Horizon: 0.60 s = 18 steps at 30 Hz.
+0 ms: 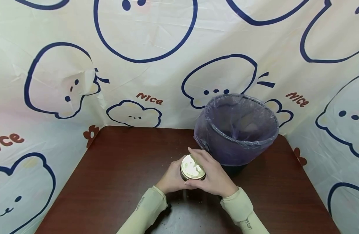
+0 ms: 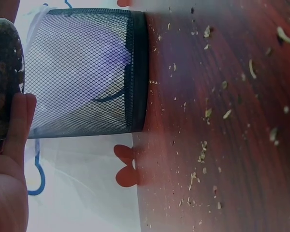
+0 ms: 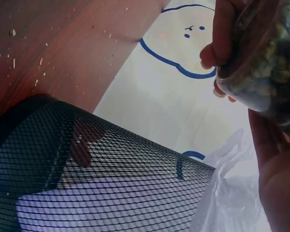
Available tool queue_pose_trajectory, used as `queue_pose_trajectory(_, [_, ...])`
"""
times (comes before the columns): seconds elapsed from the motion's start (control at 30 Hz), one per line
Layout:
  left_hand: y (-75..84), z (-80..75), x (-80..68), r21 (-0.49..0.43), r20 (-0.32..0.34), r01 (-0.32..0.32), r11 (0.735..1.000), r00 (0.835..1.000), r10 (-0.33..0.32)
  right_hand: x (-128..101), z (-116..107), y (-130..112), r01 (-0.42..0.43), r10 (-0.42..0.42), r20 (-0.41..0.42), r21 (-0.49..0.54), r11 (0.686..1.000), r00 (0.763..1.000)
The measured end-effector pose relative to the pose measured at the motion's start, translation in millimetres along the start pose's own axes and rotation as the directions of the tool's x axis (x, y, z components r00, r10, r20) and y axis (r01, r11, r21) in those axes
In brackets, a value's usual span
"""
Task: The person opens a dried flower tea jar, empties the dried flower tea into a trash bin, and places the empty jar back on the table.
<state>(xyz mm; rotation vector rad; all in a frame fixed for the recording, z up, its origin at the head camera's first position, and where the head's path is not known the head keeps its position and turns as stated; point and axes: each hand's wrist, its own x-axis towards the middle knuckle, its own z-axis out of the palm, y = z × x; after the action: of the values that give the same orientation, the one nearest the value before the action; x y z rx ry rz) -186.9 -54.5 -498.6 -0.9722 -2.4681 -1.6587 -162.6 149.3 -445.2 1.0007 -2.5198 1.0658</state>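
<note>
I clamp the jar (image 1: 192, 169) in my left hand (image 1: 171, 179); my right hand (image 1: 215, 175) grips its lid (image 1: 192, 166); likely next: twist it off beside the bin (image 1: 238, 130)

Dark red-brown table (image 1: 109, 182): mesh bin (image 1: 236, 130), scattered crumbs (image 2: 203, 150)

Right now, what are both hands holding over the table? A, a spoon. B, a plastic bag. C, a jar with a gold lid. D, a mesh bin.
C: in the head view the left hand and right hand both wrap a jar with a gold lid, while the mesh bin stands apart behind them on the table.
</note>
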Motion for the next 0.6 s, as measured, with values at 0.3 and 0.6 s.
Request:
queue_pose_trajectory(0.3, [2.2, 0.5, 1.9, 0.009, -0.026, -0.008, 1.000, 1.000, 0.008, -9.3, -11.6, 7.8, -0.032, 0.032, -0.020, 0.020, 0.999, 0.999])
queue_pose_trajectory(0.6, [4.0, -1.7, 1.4, -0.012, -0.022, 0.021, 1.000, 1.000, -0.021, -17.0, -18.8, 19.1, -0.054, 0.053, -0.040, -0.031, 0.998, 0.998])
